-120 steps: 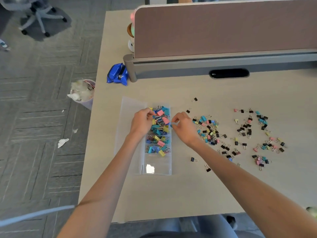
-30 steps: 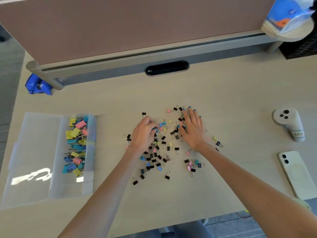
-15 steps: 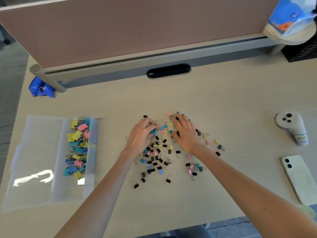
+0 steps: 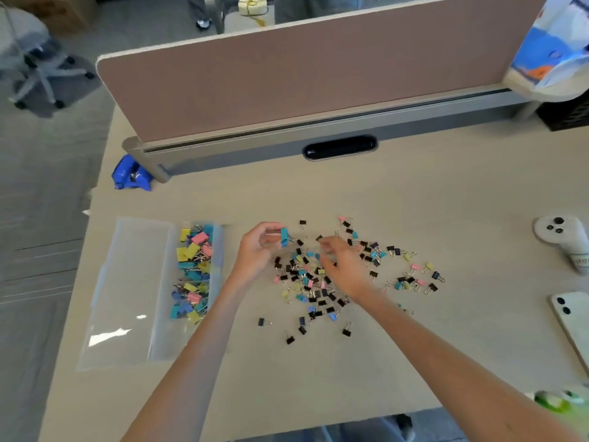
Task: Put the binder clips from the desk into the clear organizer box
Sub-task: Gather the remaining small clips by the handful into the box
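Small binder clips (image 4: 314, 282) in black, pink, yellow and blue lie scattered over the middle of the desk. The clear organizer box (image 4: 172, 339) sits at the left with its lid (image 4: 127, 291) folded open, and its upper compartments hold several larger coloured clips. My left hand (image 4: 255, 253) hovers at the pile's left edge and pinches a teal binder clip (image 4: 284, 237) at its fingertips. My right hand (image 4: 345, 266) hangs over the pile with its fingers curled downward. Whether it holds a clip is hidden.
A brown partition (image 4: 302, 74) runs along the back of the desk, with a blue object (image 4: 130, 177) at its left end. At the right lie a white controller (image 4: 564, 244) and a phone (image 4: 573, 317). The desk's left edge runs just beyond the lid.
Both hands have risen from lying flat on the pile. My left hand has picked up a teal clip. My right hand's fingers have curled in.
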Tool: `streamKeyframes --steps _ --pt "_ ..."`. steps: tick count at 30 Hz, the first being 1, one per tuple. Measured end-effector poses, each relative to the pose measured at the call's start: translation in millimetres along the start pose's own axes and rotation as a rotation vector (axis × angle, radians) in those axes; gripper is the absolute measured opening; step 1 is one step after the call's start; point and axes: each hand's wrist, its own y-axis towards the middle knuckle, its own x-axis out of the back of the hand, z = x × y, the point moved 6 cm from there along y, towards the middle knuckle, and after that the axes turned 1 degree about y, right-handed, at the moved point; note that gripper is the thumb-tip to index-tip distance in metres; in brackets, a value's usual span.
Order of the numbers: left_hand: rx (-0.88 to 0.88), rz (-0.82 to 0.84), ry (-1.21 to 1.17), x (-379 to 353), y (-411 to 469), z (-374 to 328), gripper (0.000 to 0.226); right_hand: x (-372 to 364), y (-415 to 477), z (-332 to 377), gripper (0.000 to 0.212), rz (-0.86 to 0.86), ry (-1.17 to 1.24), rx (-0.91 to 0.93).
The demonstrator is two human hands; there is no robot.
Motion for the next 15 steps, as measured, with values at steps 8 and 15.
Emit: streamKeyframes --steps 8,15 --pt "0.070 0.029 -0.079 66 -36 15 0.038 -53 -12 76 0.011 0.071 0.637 -0.141" --pt "0.090 -0.022 -0.077 128 -75 33 0.037 -98 -23 130 0.015 0.127 0.698 -0.141"
